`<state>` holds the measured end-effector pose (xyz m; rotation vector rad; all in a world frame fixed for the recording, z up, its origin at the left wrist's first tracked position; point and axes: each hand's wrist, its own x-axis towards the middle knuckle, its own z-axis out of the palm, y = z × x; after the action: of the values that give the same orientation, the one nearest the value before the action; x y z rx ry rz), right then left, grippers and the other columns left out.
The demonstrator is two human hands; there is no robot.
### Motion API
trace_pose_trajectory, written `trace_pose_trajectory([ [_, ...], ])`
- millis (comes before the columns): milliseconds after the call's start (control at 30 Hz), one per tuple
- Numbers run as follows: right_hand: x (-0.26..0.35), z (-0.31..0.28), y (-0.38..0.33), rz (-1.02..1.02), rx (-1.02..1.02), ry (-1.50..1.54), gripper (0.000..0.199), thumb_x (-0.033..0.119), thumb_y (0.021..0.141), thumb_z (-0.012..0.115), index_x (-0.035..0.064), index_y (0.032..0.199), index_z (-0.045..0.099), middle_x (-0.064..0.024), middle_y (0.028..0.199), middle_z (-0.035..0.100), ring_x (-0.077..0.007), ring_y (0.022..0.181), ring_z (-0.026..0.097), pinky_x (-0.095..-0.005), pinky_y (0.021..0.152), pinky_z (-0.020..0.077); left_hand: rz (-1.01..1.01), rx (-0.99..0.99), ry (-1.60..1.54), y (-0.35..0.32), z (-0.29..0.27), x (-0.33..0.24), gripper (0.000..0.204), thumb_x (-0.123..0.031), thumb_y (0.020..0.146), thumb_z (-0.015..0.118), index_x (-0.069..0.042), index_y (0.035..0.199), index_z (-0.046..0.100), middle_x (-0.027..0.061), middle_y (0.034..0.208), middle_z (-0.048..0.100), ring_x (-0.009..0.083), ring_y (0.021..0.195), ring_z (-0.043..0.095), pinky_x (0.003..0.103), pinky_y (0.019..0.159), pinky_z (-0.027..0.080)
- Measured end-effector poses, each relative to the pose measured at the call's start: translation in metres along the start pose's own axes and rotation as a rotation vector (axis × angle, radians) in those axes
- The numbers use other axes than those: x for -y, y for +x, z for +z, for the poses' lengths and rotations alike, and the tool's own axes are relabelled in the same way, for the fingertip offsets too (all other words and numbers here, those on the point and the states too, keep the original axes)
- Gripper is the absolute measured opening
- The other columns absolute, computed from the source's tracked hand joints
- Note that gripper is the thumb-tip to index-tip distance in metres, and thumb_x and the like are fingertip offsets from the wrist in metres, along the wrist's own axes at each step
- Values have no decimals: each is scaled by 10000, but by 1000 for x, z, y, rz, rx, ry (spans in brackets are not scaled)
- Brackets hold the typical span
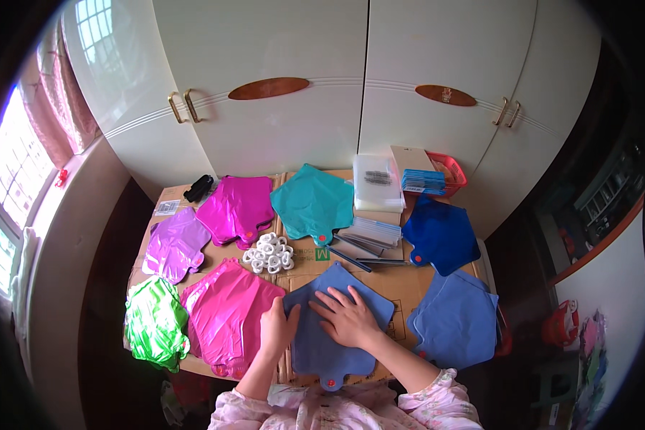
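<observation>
A flat, greyish-blue hexagonal piece of soft sheet material lies in front of me, a small tab with a red round button at its near end. My right hand rests on its upper middle, palm down with fingers spread. At the piece's left edge, my left hand is turned on its side, thumb and fingers closed on that edge; some of its fingers are hidden. Just left of that hand lies a shiny pink piece of similar shape. Another greyish-blue piece lies to the right.
Around the cardboard-covered table lie green, lilac, magenta, teal and dark blue pieces. White rings form a pile. Clear bags, dark strips and a red basket stand behind. Cabinets back the table.
</observation>
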<state>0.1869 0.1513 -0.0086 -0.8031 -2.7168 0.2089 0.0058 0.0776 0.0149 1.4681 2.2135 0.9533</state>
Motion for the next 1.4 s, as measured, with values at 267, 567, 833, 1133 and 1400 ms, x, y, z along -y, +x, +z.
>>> trace_pose_trajectory([
  [267,0,3,0,-6,-17,0,466,352,903,512,253,1357,479,-30,1442,410,-231,1339,359,-539,1099,235,-5,12,302,15,4,8,287,-283,782,670,-20,824,562,209,707,642,405,704,641,479,652,516],
  [567,-1,0,-1,6,-2,19,500,365,875,531,187,1341,490,-37,1429,423,-228,1354,334,-544,1104,219,124,194,96,-6,6,-12,250,-216,736,624,-4,863,584,205,713,618,409,698,623,482,650,507],
  [833,-4,-2,-3,-7,43,7,425,350,817,568,106,1160,621,-58,1330,519,-229,1369,316,-538,1114,200,235,288,89,-15,21,-27,192,-170,735,596,6,805,572,222,759,603,407,715,621,488,672,506],
  [1133,-9,8,-4,-15,-71,76,419,293,834,558,77,1192,587,-78,1321,526,-232,1340,363,-526,1102,225,254,268,50,-17,34,-15,210,-162,722,606,9,831,552,209,771,584,409,726,611,488,666,494],
  [1400,-17,12,-3,58,-242,292,395,342,890,543,-10,1063,587,-146,1250,551,-288,1222,486,-454,1059,322,246,333,13,-12,31,-14,299,-226,743,639,6,905,540,227,827,602,405,790,617,474,719,498],
])
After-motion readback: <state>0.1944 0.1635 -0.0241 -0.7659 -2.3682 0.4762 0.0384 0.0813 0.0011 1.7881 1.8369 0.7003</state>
